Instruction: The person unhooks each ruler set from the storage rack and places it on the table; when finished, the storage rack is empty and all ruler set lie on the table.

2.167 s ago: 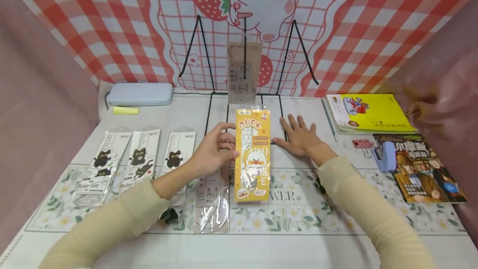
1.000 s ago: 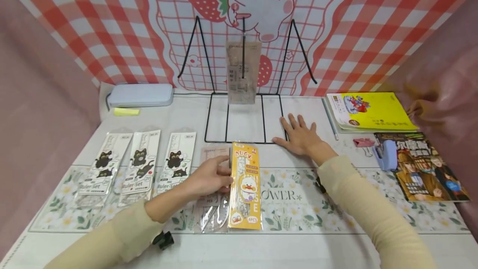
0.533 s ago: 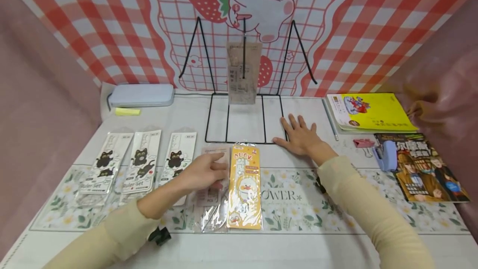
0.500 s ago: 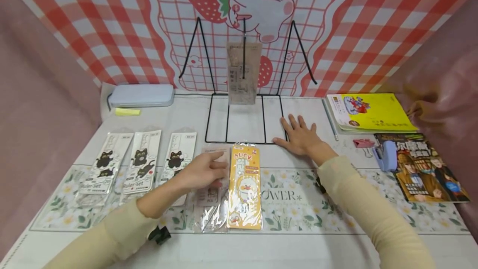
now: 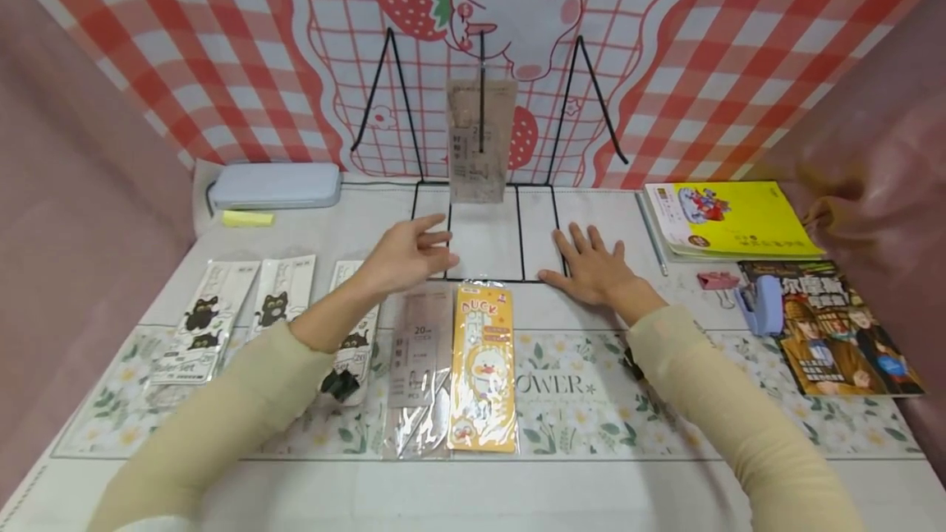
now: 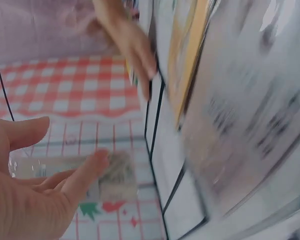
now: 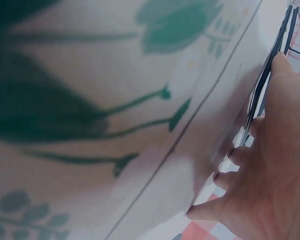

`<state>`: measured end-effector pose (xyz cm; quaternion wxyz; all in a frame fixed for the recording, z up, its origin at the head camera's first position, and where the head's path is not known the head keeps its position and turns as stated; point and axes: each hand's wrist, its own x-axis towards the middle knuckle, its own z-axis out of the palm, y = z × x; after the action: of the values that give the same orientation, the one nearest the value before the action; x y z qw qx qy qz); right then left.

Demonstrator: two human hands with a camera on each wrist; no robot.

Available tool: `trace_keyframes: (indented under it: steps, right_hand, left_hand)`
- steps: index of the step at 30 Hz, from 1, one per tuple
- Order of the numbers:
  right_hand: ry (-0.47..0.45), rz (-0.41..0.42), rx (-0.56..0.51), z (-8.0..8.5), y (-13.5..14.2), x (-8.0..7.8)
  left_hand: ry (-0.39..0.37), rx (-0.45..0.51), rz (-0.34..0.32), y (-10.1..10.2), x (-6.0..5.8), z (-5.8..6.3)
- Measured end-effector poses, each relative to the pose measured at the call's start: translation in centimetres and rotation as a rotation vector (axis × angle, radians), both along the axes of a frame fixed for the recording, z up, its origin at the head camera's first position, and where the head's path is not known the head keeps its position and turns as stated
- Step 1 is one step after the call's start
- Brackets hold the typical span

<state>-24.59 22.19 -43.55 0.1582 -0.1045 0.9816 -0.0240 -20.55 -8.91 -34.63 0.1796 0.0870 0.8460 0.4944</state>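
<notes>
My left hand (image 5: pixel 406 253) is over the left front of a black wire display rack (image 5: pixel 521 232), its fingers loosely bent and nothing in them. Seen from the left wrist, that hand (image 6: pixel 30 200) overlaps the clear-bagged pack (image 6: pixel 121 180) hanging behind. This pinkish-grey pack (image 5: pixel 467 179) hangs from the rack's middle hook; the two side hooks bear nothing. My right hand (image 5: pixel 591 269) lies flat with fingers spread on the rack's right base wire. In front lie a yellow DUCK ruler pack (image 5: pixel 484 401) and a matching pinkish-grey pack (image 5: pixel 420 351), side by side.
Several black-cat ruler sets (image 5: pixel 210 318) lie at left, partly behind my left forearm. Behind them are a pale blue pencil case (image 5: pixel 277 185) and yellow sticky notes (image 5: pixel 247 219). At right are a yellow book (image 5: pixel 754 220), a pink clip (image 5: pixel 717 281), a blue tape dispenser (image 5: pixel 769 306) and a magazine (image 5: pixel 842 343).
My left hand has laid the DUCK pack down beside the pinkish-grey pack, let go, and moved up and away toward the rack. The right hand has stayed in place.
</notes>
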Motion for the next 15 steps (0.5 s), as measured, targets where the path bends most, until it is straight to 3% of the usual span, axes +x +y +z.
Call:
trace_keyframes:
  steps: [6, 9, 12, 15]
  right_hand:
    - [0.001, -0.006, 0.001, 0.0, 0.1, 0.0]
    - [-0.001, -0.003, 0.001, -0.1, 0.0, 0.0]
    - [0.000, -0.006, 0.001, -0.1, -0.1, 0.0]
    - [0.003, -0.014, 0.004, 0.1, -0.1, 0.0]
  left_hand:
    - [0.239, -0.095, 0.152, 0.7, -5.4, 1.2]
    - [0.315, -0.109, 0.201, 1.0, -7.5, 1.3]
    - [0.390, -0.077, 0.238, 1.5, -9.1, 1.0]
    - [0.436, 0.028, 0.261, 2.0, -10.1, 0.6]
